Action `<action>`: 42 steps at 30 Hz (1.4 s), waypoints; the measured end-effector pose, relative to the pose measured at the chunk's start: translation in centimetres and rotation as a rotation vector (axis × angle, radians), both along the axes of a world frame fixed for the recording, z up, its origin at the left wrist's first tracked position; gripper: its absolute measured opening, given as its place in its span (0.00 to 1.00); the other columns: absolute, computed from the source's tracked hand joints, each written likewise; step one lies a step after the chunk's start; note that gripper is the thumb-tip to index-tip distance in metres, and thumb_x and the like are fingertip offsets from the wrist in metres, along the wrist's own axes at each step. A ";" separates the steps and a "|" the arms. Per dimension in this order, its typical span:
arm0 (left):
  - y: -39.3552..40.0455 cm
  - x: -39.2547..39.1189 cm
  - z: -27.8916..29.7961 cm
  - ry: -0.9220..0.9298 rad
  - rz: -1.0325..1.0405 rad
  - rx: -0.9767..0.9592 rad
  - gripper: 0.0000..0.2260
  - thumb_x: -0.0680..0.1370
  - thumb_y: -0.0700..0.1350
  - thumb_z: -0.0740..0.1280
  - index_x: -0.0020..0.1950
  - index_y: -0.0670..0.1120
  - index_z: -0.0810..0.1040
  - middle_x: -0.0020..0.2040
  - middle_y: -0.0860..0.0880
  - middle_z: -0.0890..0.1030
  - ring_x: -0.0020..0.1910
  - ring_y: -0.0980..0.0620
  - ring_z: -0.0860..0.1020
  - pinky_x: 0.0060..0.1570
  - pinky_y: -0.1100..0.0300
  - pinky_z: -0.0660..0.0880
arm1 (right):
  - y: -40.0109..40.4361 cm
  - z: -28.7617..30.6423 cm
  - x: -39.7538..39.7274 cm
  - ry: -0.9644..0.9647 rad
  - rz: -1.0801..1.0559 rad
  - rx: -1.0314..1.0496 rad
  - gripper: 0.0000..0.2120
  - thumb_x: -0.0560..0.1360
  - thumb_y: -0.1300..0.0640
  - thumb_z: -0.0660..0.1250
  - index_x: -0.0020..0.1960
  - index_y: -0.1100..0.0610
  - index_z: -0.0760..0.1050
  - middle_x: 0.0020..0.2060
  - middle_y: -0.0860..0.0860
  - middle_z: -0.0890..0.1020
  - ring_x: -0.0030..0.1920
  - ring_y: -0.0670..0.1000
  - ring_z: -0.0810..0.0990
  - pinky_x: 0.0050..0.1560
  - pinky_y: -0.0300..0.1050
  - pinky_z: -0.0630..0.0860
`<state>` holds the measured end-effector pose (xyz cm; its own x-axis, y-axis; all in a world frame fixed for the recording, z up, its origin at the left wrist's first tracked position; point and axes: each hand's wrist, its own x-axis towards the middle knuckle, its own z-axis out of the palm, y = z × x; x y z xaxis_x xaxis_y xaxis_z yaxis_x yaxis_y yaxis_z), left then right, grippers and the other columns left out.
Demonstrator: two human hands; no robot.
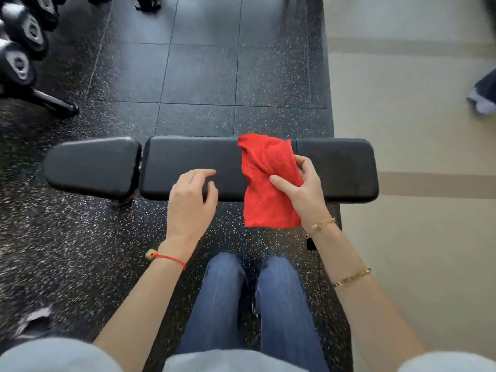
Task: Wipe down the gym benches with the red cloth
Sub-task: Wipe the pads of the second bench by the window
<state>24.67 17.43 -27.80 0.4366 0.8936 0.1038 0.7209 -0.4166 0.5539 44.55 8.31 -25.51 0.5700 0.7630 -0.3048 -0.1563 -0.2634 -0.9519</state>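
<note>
a: two hands over one gym bench [335, 167]; right hand [303, 191] pinches the red cloth [268, 183] between thumb and fingers, cloth hanging loose over the pad's right half and past its near edge; not yet flat on the vinyl, so i judge the grip is being adjusted before a stroke.

b: left hand [190, 200]?

a: grasping nothing; fingers loosely curled, hovering just above the pad's middle, probably ready to help spread the cloth.

b: surface, room?

a: black padded vinyl in sections, seat pad [91, 167] to the left; speckled rubber floor [67, 237]; dumbbells [21, 49] racked far left; pale flooring [416, 130] to the right.
</note>
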 end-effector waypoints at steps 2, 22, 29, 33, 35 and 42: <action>-1.4 -0.5 4.3 -0.002 -0.021 -0.016 0.12 0.78 0.41 0.64 0.60 0.46 0.78 0.57 0.50 0.81 0.58 0.49 0.77 0.60 0.50 0.74 | -1.8 3.9 -0.3 0.008 -0.010 -0.008 0.22 0.70 0.66 0.74 0.59 0.57 0.70 0.51 0.50 0.80 0.51 0.45 0.80 0.56 0.40 0.76; -18.8 19.0 18.6 -0.070 -0.172 -0.027 0.11 0.79 0.42 0.64 0.60 0.46 0.79 0.56 0.49 0.81 0.57 0.49 0.77 0.60 0.52 0.74 | -22.5 16.6 17.9 0.039 -0.222 -0.009 0.24 0.70 0.65 0.74 0.62 0.56 0.71 0.52 0.50 0.81 0.50 0.46 0.80 0.53 0.40 0.78; -23.2 29.0 17.9 -0.100 -0.077 -0.037 0.11 0.79 0.42 0.64 0.60 0.46 0.79 0.56 0.50 0.81 0.57 0.50 0.77 0.61 0.51 0.74 | -27.3 16.7 29.9 0.002 -0.209 -0.020 0.23 0.70 0.66 0.73 0.62 0.57 0.71 0.49 0.48 0.80 0.48 0.45 0.80 0.52 0.39 0.78; -23.4 33.3 17.9 -0.083 -0.050 -0.025 0.11 0.79 0.42 0.64 0.60 0.47 0.79 0.56 0.50 0.82 0.56 0.51 0.76 0.59 0.54 0.72 | -27.5 16.5 35.0 0.038 -0.223 -0.023 0.22 0.71 0.65 0.73 0.62 0.56 0.71 0.49 0.48 0.81 0.45 0.44 0.81 0.49 0.38 0.79; -23.0 35.6 17.7 -0.072 -0.048 -0.021 0.11 0.79 0.43 0.64 0.60 0.47 0.79 0.56 0.50 0.81 0.56 0.51 0.76 0.59 0.54 0.73 | -27.0 16.4 37.3 0.048 -0.223 -0.022 0.22 0.71 0.65 0.73 0.62 0.57 0.70 0.50 0.49 0.81 0.46 0.45 0.81 0.49 0.39 0.79; -19.7 45.0 16.0 -0.049 -0.028 -0.006 0.11 0.79 0.43 0.63 0.60 0.47 0.79 0.56 0.49 0.82 0.57 0.49 0.77 0.60 0.51 0.74 | -23.3 15.0 46.9 0.049 -0.195 -0.007 0.23 0.71 0.64 0.73 0.63 0.58 0.70 0.48 0.48 0.81 0.45 0.43 0.81 0.47 0.37 0.79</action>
<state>69.64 -2.24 -11.83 0.4563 0.8816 0.1206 0.6811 -0.4332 0.5903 91.46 -14.94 -10.49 0.6909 0.6376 -0.3407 -0.2511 -0.2302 -0.9402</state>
